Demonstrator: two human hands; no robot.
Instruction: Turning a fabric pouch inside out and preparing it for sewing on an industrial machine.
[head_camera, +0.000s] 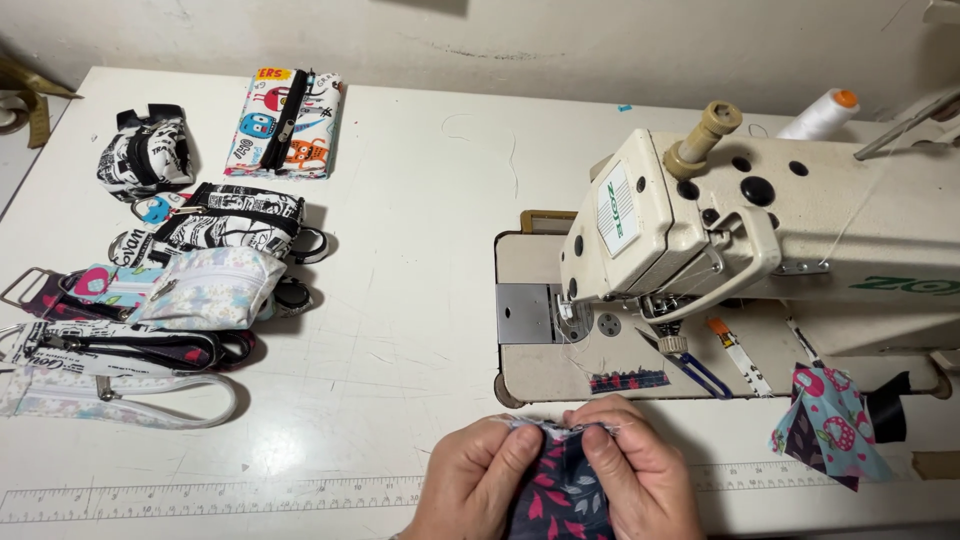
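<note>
Both hands, left (478, 478) and right (640, 472), pinched shut on dark leaf-print fabric (562, 490) edge.

pouches (190, 270) left, sewing machine (760, 240) right, fabric (562, 485) front

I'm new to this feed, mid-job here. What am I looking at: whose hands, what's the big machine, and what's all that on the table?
This is one view from a camera on the person's head, looking down at a white table. The left hand and right hand are the person's own, bare; together they pinch the top edge of a dark leaf-print fabric piece. The cream machine on the right is a sewing machine, with a thread cone behind it. At left lie finished pouches and straps; a monster-print pouch lies farther back. More fabric pieces sit at right, and a ruler runs along the near edge.
</note>
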